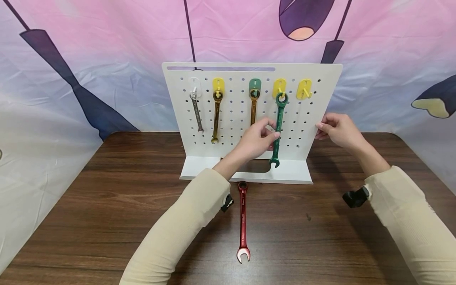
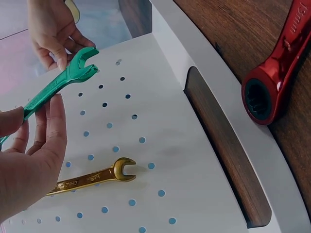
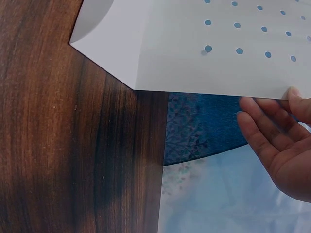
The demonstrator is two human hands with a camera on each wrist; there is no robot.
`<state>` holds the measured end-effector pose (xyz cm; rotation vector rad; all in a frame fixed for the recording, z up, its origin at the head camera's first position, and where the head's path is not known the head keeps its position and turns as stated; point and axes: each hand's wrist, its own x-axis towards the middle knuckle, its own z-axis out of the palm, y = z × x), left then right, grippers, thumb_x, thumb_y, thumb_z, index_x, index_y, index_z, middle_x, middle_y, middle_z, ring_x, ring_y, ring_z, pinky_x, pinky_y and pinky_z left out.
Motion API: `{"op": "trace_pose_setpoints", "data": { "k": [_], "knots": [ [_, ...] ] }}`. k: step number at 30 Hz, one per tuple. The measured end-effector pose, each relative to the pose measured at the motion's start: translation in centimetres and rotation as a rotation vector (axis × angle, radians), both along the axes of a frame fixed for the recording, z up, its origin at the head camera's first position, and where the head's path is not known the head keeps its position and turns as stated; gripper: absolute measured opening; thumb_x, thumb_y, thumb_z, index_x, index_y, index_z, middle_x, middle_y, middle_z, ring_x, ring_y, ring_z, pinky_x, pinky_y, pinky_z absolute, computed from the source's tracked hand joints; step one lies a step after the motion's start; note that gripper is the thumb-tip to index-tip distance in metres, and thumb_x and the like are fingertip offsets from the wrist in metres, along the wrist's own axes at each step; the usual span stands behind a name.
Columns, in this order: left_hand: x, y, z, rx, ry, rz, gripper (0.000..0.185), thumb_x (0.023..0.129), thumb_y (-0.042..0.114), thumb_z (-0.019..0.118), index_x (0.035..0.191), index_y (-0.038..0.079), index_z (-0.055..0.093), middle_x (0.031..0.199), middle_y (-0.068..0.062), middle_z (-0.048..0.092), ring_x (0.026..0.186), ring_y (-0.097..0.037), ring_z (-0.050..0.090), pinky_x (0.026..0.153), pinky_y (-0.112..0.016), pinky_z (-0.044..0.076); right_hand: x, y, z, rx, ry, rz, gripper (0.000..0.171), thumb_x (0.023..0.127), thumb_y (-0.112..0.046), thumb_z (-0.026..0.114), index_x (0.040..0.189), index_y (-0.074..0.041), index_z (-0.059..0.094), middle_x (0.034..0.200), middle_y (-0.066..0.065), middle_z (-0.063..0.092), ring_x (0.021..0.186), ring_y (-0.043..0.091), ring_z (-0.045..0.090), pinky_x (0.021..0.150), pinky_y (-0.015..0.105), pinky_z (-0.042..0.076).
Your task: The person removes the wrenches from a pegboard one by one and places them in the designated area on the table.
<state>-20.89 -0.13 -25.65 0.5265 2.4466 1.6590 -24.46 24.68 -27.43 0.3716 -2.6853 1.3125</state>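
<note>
My left hand pinches a green combination wrench by its shaft. The wrench's ring end is at a yellow hook on the white pegboard, and its open end points down, as the left wrist view also shows. With thumb and fingers, my right hand grips the board's right edge; the right wrist view shows the thumb on the front face. Left of the green wrench, a gold combination wrench hangs from a green hook, its lower part hidden behind my left hand.
A red combination wrench lies on the brown wooden table before the board's base. A silver wrench and another gold one hang at the board's left. At the far right, a yellow hook holds nothing.
</note>
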Motion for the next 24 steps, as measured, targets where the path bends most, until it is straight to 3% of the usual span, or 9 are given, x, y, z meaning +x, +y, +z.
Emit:
{"op": "trace_pose_setpoints", "data": {
  "k": [16,24],
  "knots": [
    [1.0,-0.1,0.8,0.062,-0.026,-0.068,0.015,0.092,0.009,0.054,0.106,0.005,0.049,0.083,-0.012,0.061,0.069,-0.022,0.063,0.060,-0.022,0.056,0.1,-0.1,0.1,0.003,-0.002,0.003,0.021,0.094,-0.007,0.050,0.083,0.011,0.053,0.080,0.018,0.064,0.065,0.013,0.063,0.060,0.024,0.056],
    [1.4,-0.1,1.2,0.113,-0.038,-0.101,0.014,0.092,0.007,0.053,0.105,0.003,0.049,0.083,-0.014,0.062,0.068,-0.022,0.062,0.062,-0.025,0.057,0.1,-0.1,0.1,-0.007,-0.001,0.005,0.020,0.093,-0.006,0.051,0.083,0.011,0.053,0.080,0.018,0.064,0.067,0.022,0.064,0.061,0.026,0.057]
  ]
}}
